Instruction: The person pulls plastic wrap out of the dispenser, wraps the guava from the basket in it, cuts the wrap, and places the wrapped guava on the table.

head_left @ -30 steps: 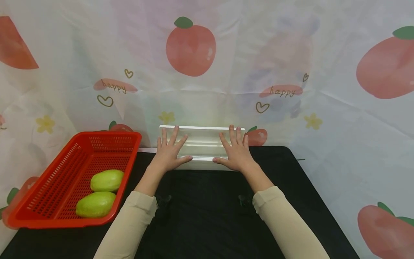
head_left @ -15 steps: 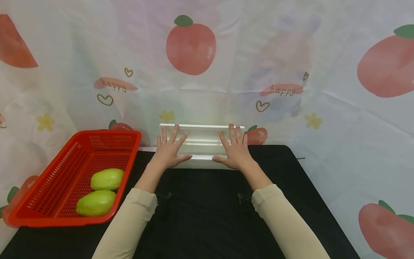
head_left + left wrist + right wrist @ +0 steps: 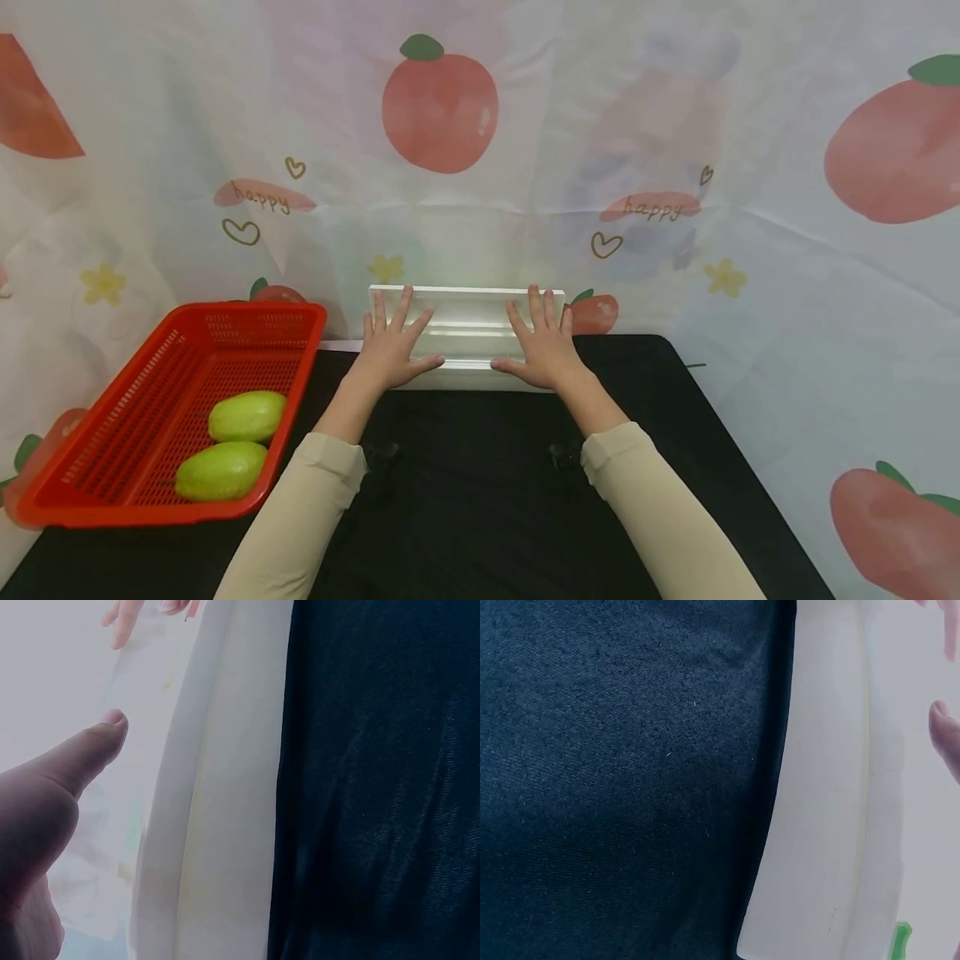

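A whitish, see-through stepped stand (image 3: pixel 468 312) is at the back of the black table, against the printed cloth. My left hand (image 3: pixel 392 354) lies over its left end with the fingers spread and straight. Over the right end, my right hand (image 3: pixel 550 357) is spread the same way, and the two thumbs point toward each other. Neither hand grips anything. The left wrist view shows the left thumb (image 3: pixel 86 754) beside the stand's pale front band (image 3: pixel 232 787). At the edge of the right wrist view, the right thumb (image 3: pixel 946 739) shows near that band.
On the left of the table stands a red plastic basket (image 3: pixel 172 515) with slotted walls. Two green oblong fruits, one (image 3: pixel 247 417) behind the other (image 3: pixel 222 472), lie in it. Black cloth (image 3: pixel 480 500) covers the table, and a fruit-print cloth (image 3: pixel 525 167) hangs behind.
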Available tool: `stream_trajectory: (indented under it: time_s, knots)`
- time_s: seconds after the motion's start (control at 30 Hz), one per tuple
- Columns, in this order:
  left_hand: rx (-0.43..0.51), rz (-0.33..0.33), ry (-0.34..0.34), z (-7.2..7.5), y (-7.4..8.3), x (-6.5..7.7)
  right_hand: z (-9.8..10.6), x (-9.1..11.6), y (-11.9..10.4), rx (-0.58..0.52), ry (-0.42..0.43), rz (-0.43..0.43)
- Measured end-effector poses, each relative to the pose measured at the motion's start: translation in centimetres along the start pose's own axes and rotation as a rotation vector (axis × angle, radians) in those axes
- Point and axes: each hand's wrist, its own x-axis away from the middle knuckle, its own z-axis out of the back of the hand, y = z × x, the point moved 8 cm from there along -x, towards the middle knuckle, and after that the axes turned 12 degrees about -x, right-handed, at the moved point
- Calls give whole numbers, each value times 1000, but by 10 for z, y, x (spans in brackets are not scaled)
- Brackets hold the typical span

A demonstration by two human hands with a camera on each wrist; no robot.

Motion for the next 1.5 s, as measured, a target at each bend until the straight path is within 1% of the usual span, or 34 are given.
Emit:
stream_trajectory:
  time_s: [0.1,0.2,0.43,0.53,0.63,0.77,0.9,0.97,1.0,1.03,1.2,1.27,1.3,1.33,1.4,1.5]
  knots:
    - [2,6,-15,-1,-1,1,-3,-1,1,-9,-15,-2]
    - [11,-4,-10,-3,0,0,-4,-1,3,-6,-15,-8]
    - [-8,0,-39,-17,0,2,-13,2,6,0,-63,-23]
    - [-1,-5,-41,-21,0,4,-18,4,9,-7,-68,-29]
    - [4,-6,-44,-26,0,5,-23,6,11,-7,-75,-23]
    - [5,-13,-66,-33,-1,8,-30,8,13,2,-92,-15]
    - [19,-38,-64,-34,-1,12,-31,10,13,-24,-91,0]
    - [11,-55,-43,-32,0,14,-28,10,12,-41,-73,21]
    - [12,-62,-23,-30,0,15,-26,11,10,-54,-50,39]
    - [8,-69,1,-27,-1,15,-23,11,9,-64,-19,61]
    - [2,-94,173,-8,-3,14,-5,11,-1,-97,182,192]
    - [-5,-99,203,-2,-6,12,-1,10,-5,-100,206,222]
    - [-11,-102,197,0,-7,10,-1,8,-6,-100,193,223]
    - [-20,-99,171,0,-8,8,-1,6,-7,-102,167,220]
    - [-31,-96,90,0,-11,3,-3,2,-9,-91,90,208]
    - [-52,-117,-33,-3,-11,-3,-9,-3,-8,-82,-39,177]
